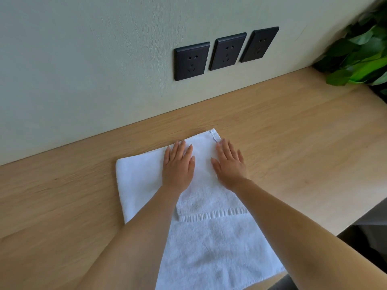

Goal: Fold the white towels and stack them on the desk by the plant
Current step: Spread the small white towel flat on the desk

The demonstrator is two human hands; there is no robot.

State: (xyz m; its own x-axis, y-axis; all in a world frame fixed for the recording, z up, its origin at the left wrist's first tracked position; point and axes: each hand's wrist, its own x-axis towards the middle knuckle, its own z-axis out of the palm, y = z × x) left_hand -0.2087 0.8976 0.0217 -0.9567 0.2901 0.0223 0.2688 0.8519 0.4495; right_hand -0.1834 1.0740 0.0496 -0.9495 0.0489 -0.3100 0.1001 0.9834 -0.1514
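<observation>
A white towel [211, 241] lies flat on the wooden desk [293, 132], partly folded, with an upper layer ending at a ribbed band across its middle. My left hand [178, 164] rests palm down on the far part of the towel, fingers spread. Beside it, my right hand [230, 164] presses flat near the towel's far right corner. Neither hand grips anything. The green plant [360, 55] stands at the far right end of the desk.
Three black wall sockets [225, 51] sit on the pale wall behind the desk. The desk's front edge runs along the lower right, with a dark gap [368, 227] beyond it.
</observation>
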